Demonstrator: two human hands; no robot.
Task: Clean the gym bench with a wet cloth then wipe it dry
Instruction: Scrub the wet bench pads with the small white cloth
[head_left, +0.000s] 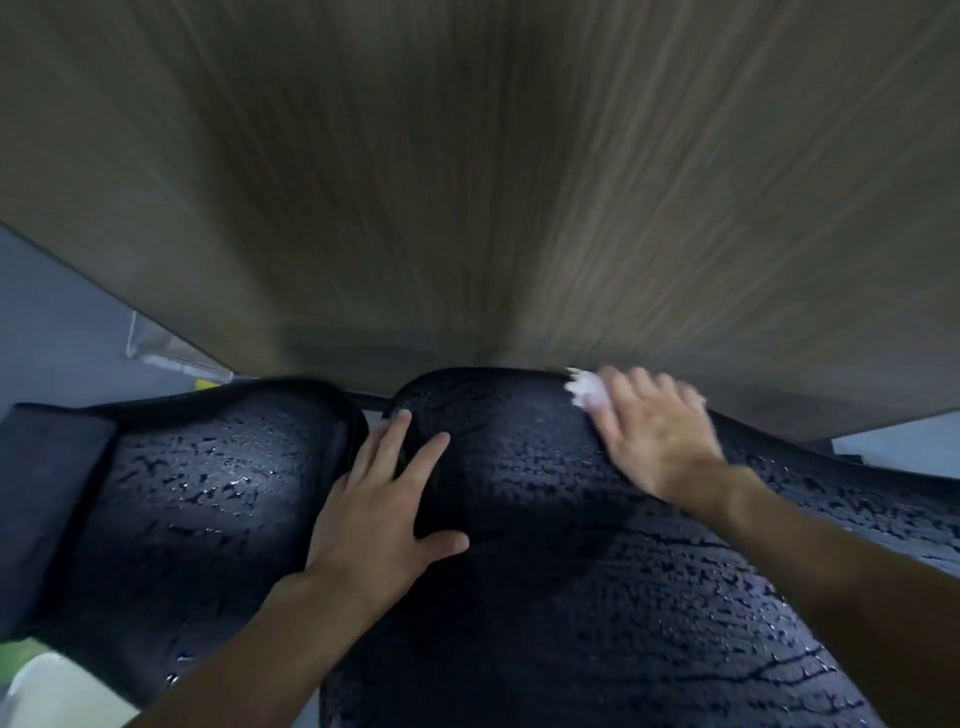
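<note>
Wet cracked black padded surface (571, 561); your flat right hand (655, 441) presses a white cloth (586, 391), left hand (378, 501) splayed; drying likely outstanding.

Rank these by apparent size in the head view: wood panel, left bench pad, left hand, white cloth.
1. wood panel
2. left bench pad
3. left hand
4. white cloth, mostly hidden under the right hand, so its full size is unsure

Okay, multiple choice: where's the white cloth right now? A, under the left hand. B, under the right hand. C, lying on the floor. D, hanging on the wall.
B: the white cloth pokes out from under the right hand at the far edge of the bench pad; the left hand lies flat with no cloth.
</note>
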